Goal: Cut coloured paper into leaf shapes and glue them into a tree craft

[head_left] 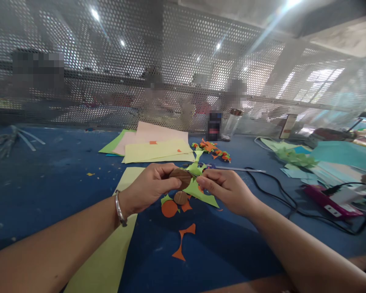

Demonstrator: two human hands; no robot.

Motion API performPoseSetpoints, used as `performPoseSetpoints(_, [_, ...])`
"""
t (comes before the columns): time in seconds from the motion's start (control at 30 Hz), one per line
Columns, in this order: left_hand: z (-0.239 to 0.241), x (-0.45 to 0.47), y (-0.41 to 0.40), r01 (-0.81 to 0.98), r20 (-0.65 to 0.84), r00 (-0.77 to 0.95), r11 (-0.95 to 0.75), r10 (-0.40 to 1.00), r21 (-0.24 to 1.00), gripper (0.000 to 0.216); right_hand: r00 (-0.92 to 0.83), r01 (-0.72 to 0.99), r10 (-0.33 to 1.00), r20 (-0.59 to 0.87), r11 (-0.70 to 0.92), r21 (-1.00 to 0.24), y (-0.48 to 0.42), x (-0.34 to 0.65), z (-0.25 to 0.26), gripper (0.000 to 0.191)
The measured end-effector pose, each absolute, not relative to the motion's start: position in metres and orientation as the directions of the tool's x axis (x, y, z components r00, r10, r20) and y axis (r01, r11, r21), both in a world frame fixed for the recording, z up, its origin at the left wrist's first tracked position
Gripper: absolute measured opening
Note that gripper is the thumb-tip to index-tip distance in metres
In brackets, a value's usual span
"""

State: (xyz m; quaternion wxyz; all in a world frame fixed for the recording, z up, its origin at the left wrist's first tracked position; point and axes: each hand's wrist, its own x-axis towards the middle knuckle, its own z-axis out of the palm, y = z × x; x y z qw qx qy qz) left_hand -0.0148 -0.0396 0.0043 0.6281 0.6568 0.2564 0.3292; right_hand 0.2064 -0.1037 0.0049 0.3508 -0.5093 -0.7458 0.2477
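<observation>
My left hand (160, 179), with a silver bracelet at the wrist, pinches a brown round disc (180, 180) in front of me. Close beside it, my right hand (221, 185) is closed in a pinch. A thin dark piece runs from those fingers toward the disc; I cannot tell what it is. Under the hands lie green paper scraps (205, 196). A smaller brown disc (180, 198) rests near an orange paper circle (169, 208). Nearer to me is a jagged orange offcut (182, 242).
Yellow and pink sheets (158, 152) lie ahead, with an orange and green paper pile (212, 149) to their right. A clear bottle (232, 125) stands by the perforated screen (186, 93). At right are a purple power strip (332, 203), black cables and blue paper (344, 156).
</observation>
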Motion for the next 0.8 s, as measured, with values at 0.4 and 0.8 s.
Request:
performPoseSetpoints(0.4, [0.0058, -0.0155, -0.0413, -0.062, 0.099, 0.692, -0.078, 0.715, 0.995, 0.003, -0.223, 0.565, 0.942, 0.251, 0.335, -0.754, -0.1042, 0.2044, 0.0048, 0.048])
performPoseSetpoints(0.8, [0.0095, -0.0165, -0.0424, 0.054, 0.133, 0.704, -0.240, 0.697, 0.969, 0.009, -0.250, 0.529, 0.942, 0.225, 0.328, -0.782, -0.1047, 0.2030, 0.0027, 0.048])
